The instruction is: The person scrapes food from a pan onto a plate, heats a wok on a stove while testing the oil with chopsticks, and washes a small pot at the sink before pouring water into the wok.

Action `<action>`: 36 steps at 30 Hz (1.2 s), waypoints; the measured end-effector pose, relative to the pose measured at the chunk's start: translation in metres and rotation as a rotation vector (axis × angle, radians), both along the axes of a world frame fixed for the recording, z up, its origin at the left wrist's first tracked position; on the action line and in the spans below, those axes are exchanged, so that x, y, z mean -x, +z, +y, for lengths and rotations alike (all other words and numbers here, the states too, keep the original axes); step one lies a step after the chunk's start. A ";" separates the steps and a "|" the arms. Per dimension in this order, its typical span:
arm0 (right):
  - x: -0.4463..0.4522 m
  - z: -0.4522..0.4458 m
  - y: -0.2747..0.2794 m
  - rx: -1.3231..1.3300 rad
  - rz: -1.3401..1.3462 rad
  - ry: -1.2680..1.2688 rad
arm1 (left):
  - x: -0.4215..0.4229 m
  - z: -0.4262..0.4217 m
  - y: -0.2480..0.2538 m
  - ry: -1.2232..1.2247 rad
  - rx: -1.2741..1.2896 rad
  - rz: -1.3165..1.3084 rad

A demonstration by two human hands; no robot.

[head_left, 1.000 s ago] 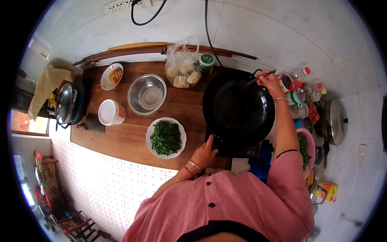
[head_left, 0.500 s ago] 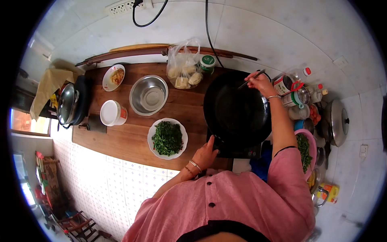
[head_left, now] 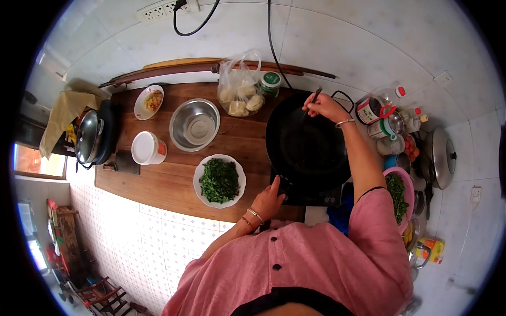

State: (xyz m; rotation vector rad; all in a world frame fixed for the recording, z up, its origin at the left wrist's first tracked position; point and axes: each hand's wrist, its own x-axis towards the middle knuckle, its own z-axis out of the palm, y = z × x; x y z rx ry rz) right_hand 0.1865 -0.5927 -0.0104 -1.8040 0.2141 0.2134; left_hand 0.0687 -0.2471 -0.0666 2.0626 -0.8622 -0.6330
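- Black wok sits on the cooktop – probably heavy, stiff and maybe slick; both loop handles look like the spots to grab.
- Left hand looks closed on the near handle, the far loop is free.
- Right hand grips a thin dark utensil, tip down in the wok; light, easy to tilt.
- Greens plate is off to the left, green-lidded jar crowds the far rim – jars hem in the right.

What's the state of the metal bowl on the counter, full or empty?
Empty: the metal bowl's bare, shiny bottom shows, with nothing on it.
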 end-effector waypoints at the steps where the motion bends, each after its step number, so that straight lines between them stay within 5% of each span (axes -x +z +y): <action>1: 0.003 0.006 -0.001 -0.027 0.046 0.089 | 0.000 0.000 -0.001 0.001 0.000 -0.001; 4: 0.004 0.007 0.006 -0.063 0.129 0.206 | 0.001 0.000 -0.004 0.004 0.025 0.006; 11: -0.002 -0.024 -0.003 -0.091 -0.053 -0.125 | 0.001 0.000 0.001 0.007 -0.003 0.017; 18: 0.021 0.007 0.003 -0.091 0.101 0.103 | 0.002 -0.001 -0.001 0.016 -0.023 0.014; 26: 0.090 -0.076 -0.020 -0.109 -0.203 -0.603 | 0.004 0.001 -0.008 0.013 0.004 0.011; 30: 0.117 -0.074 -0.028 -0.047 -0.169 -0.745 | 0.005 0.001 -0.013 0.019 0.012 0.001; 36: 0.125 -0.046 -0.067 -0.432 -0.146 -0.849 | 0.003 0.001 -0.014 0.003 0.010 -0.019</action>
